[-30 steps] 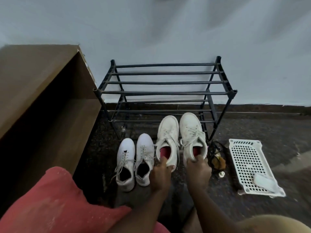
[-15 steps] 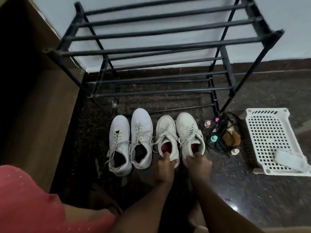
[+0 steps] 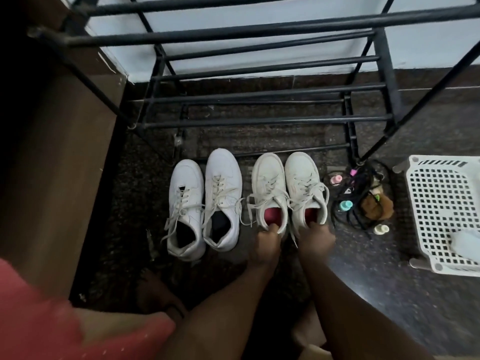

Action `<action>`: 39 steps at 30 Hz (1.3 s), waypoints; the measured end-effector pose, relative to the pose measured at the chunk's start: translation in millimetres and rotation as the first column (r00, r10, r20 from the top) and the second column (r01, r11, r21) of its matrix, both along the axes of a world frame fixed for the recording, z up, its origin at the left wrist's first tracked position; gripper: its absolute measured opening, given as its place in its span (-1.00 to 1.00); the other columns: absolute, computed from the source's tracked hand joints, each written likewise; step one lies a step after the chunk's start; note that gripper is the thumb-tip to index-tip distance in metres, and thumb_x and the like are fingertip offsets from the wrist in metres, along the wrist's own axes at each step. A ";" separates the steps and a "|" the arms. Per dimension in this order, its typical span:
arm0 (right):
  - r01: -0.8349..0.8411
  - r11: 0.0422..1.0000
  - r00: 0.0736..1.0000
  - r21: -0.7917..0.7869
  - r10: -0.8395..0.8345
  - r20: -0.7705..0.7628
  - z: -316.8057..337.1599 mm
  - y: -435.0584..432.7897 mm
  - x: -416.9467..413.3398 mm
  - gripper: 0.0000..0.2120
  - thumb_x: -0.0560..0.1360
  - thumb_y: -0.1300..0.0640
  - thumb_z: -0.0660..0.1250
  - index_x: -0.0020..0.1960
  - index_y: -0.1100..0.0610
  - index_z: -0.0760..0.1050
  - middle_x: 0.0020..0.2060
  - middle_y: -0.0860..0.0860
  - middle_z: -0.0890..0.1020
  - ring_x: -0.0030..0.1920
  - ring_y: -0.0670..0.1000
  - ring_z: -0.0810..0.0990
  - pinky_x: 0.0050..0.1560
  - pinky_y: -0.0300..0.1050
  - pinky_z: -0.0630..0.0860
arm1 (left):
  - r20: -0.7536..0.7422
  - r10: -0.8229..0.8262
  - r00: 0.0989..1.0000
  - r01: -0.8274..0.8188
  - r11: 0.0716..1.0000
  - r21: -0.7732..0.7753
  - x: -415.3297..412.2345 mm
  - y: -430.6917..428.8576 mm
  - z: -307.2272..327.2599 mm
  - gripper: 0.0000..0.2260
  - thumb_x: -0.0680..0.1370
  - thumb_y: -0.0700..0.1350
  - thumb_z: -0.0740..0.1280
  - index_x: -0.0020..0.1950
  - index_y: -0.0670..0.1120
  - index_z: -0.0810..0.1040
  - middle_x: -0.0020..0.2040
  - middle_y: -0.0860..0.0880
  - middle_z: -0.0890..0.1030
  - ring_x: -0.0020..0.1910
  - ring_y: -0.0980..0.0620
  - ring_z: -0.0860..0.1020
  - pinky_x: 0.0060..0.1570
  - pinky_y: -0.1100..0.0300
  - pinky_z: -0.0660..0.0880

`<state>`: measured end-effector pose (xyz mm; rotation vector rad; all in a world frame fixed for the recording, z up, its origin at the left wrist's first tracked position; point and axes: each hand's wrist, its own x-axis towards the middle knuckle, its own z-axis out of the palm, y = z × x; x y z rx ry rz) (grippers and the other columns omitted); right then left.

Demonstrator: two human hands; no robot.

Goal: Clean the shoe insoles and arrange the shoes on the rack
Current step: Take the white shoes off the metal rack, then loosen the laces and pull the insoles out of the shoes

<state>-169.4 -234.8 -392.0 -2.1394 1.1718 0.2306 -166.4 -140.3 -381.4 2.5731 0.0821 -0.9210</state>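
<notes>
Two pairs of white sneakers stand on the dark floor before a black metal shoe rack (image 3: 259, 120). The right pair has red insoles: my left hand (image 3: 266, 241) grips the heel of its left shoe (image 3: 268, 183), and my right hand (image 3: 315, 239) grips the heel of its right shoe (image 3: 302, 180). Both shoes rest on the floor, toes toward the rack. The left pair, one shoe (image 3: 185, 201) and its mate (image 3: 223, 193), has dark insides and sits untouched beside them. The rack's shelves hold nothing.
A brown wooden cabinet (image 3: 59, 157) stands on the left. To the right lie a small pile of little bottles and black cords (image 3: 361, 201) and a white perforated plastic tray (image 3: 441, 203) holding a pale brush (image 3: 466, 242). My knee in red cloth fills the lower left.
The view has dropped and closed in on the rack. The red-insole pair, held slightly raised and tilted a second ago, now sits flat on the floor in line with the other pair.
</notes>
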 end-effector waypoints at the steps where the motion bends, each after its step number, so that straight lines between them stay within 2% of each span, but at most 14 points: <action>1: 0.009 1.000 1.000 0.005 -0.009 -0.020 1.2 0.6 1.9 -0.80 0.41 0.28 0.30 -0.04 0.37 0.59 -0.02 0.34 0.55 -0.04 0.33 0.54 -0.08 0.00 0.41 | -0.016 0.012 1.000 -0.012 0.999 -0.041 1.4 2.5 -0.2 -0.72 0.63 -0.07 0.12 0.28 -0.15 0.43 0.17 -0.23 0.56 0.15 -0.20 0.52 -0.02 0.22 0.46; 4: 0.048 0.998 0.998 0.034 -0.047 -0.042 10.3 8.3 6.4 -0.75 0.47 0.31 0.24 0.10 0.34 0.55 0.14 0.35 0.48 0.09 0.31 0.50 0.09 -0.01 0.40 | 0.003 -0.062 0.998 0.063 0.996 -0.064 4.8 10.3 12.1 -0.64 0.61 -0.08 0.17 0.42 -0.06 0.34 0.22 -0.25 0.52 0.20 -0.23 0.49 0.15 0.02 0.40; 7: 0.085 0.986 0.994 0.144 -0.094 0.057 17.1 23.9 6.6 -0.63 0.52 0.26 0.14 0.31 0.31 0.41 0.27 0.38 0.35 0.22 0.32 0.41 0.18 -0.09 0.35 | 0.099 -0.016 0.995 0.021 0.998 -0.051 4.3 33.0 21.7 -0.63 0.59 -0.04 0.18 0.41 0.05 0.35 0.20 -0.24 0.53 0.18 -0.24 0.50 0.09 -0.02 0.44; 8: 0.067 0.984 0.994 0.163 -0.080 0.071 17.2 30.4 6.5 -0.58 0.51 0.20 0.11 0.33 0.30 0.37 0.28 0.37 0.34 0.24 0.32 0.40 0.22 -0.04 0.37 | 0.142 0.000 0.990 0.003 1.000 -0.017 3.4 43.6 26.2 -0.67 0.59 -0.02 0.18 0.37 0.06 0.38 0.16 -0.23 0.56 0.15 -0.23 0.52 0.05 -0.01 0.46; 10: 0.002 0.988 0.998 0.152 -0.012 0.068 24.1 47.3 9.3 -0.59 0.49 0.19 0.12 0.29 0.33 0.38 0.25 0.35 0.40 0.23 0.30 0.42 0.22 0.03 0.40 | 0.189 0.069 0.980 -0.071 0.998 0.004 0.8 66.0 32.0 -0.71 0.60 -0.01 0.17 0.32 0.05 0.43 0.10 -0.19 0.60 0.10 -0.21 0.55 0.00 0.02 0.48; 13: -0.176 0.984 0.972 0.033 0.168 0.163 44.1 82.5 15.8 -0.70 0.51 0.34 0.18 0.21 0.35 0.48 0.20 0.34 0.49 0.24 0.25 0.46 0.18 -0.05 0.32 | 0.267 0.175 0.948 -0.190 0.981 0.028 -0.5 106.7 40.4 -0.73 0.60 -0.02 0.17 0.29 0.03 0.47 0.09 -0.19 0.61 0.09 -0.20 0.56 -0.02 0.01 0.46; 17: -0.383 0.920 0.909 0.088 0.357 0.216 63.0 133.2 28.5 -0.72 0.50 0.31 0.21 0.18 0.29 0.54 0.08 0.27 0.60 0.14 0.23 0.53 0.08 -0.05 0.37 | 0.383 0.308 0.871 -0.336 0.942 0.006 5.0 166.8 39.2 -0.77 0.59 -0.11 0.20 0.16 -0.13 0.57 -0.01 -0.26 0.63 -0.02 -0.24 0.60 -0.09 0.02 0.46; 21: -0.521 0.831 0.850 0.192 0.488 0.197 64.6 186.3 49.1 -0.73 0.55 0.18 0.25 0.19 0.24 0.56 0.08 0.23 0.62 0.14 0.18 0.56 0.09 -0.09 0.42 | 0.317 0.423 0.849 -0.439 0.898 -0.021 22.9 217.0 24.5 -0.77 0.58 -0.20 0.21 0.19 -0.16 0.57 0.11 -0.21 0.61 0.11 -0.17 0.56 0.12 0.05 0.43; 23: -0.546 0.806 0.838 0.229 0.519 0.170 56.5 207.8 59.4 -0.79 0.54 0.17 0.26 0.03 0.25 0.61 0.02 0.23 0.64 0.10 0.18 0.57 -0.03 -0.11 0.42 | 0.284 0.420 0.862 -0.424 0.904 -0.051 32.3 232.4 14.4 -0.76 0.57 -0.21 0.20 0.16 -0.18 0.59 0.10 -0.22 0.62 0.11 -0.17 0.56 0.13 0.05 0.44; 25: -0.551 0.798 0.834 0.243 0.536 0.128 46.4 224.7 67.1 -0.78 0.54 0.16 0.27 -0.21 0.23 0.58 -0.07 0.25 0.64 0.05 0.20 0.57 -0.13 -0.11 0.35 | 0.272 0.373 0.887 -0.364 0.928 -0.083 41.2 243.1 5.0 -0.73 0.55 -0.20 0.17 0.12 -0.20 0.60 0.08 -0.23 0.62 0.09 -0.18 0.57 0.11 0.03 0.45; 30: -0.445 0.865 0.891 0.231 0.453 0.022 23.7 245.0 79.3 -0.86 0.50 0.24 0.24 -0.07 0.23 0.57 -0.05 0.22 0.63 0.06 0.20 0.58 -0.07 -0.09 0.44 | 0.221 0.226 0.949 -0.180 0.962 -0.207 63.7 244.1 -6.1 -0.75 0.56 -0.21 0.24 0.19 -0.21 0.59 0.22 -0.16 0.57 0.19 -0.10 0.53 0.16 0.20 0.35; 34: -0.344 0.896 0.937 0.280 0.348 0.038 19.0 243.7 88.2 -0.82 0.49 0.26 0.27 0.01 0.20 0.61 -0.04 0.21 0.65 0.06 0.18 0.58 -0.06 -0.17 0.41 | 0.250 0.190 0.949 -0.142 0.970 -0.199 70.3 240.9 -13.1 -0.70 0.55 -0.09 0.17 0.11 -0.15 0.63 0.10 -0.17 0.62 0.09 -0.12 0.56 0.07 0.10 0.43; 36: -0.315 0.895 0.947 0.315 0.319 0.041 16.9 240.9 93.0 -0.81 0.49 0.24 0.30 0.06 0.19 0.62 0.00 0.18 0.66 0.10 0.16 0.57 -0.02 -0.20 0.41 | 0.243 0.234 0.941 -0.186 0.961 -0.204 73.0 241.9 -14.6 -0.67 0.51 -0.03 0.18 0.06 -0.14 0.66 0.04 -0.17 0.63 0.03 -0.13 0.56 0.04 0.05 0.46; 39: -0.190 0.883 0.982 0.428 0.168 0.089 20.4 242.6 103.7 -0.92 0.45 0.20 0.35 -0.09 0.15 0.61 -0.09 0.18 0.66 0.04 0.17 0.59 0.03 -0.09 0.50 | 0.235 0.283 0.930 -0.228 0.945 -0.234 75.8 243.9 -15.4 -0.75 0.49 -0.08 0.30 0.08 -0.13 0.66 0.07 -0.13 0.65 0.06 -0.10 0.58 0.09 0.10 0.46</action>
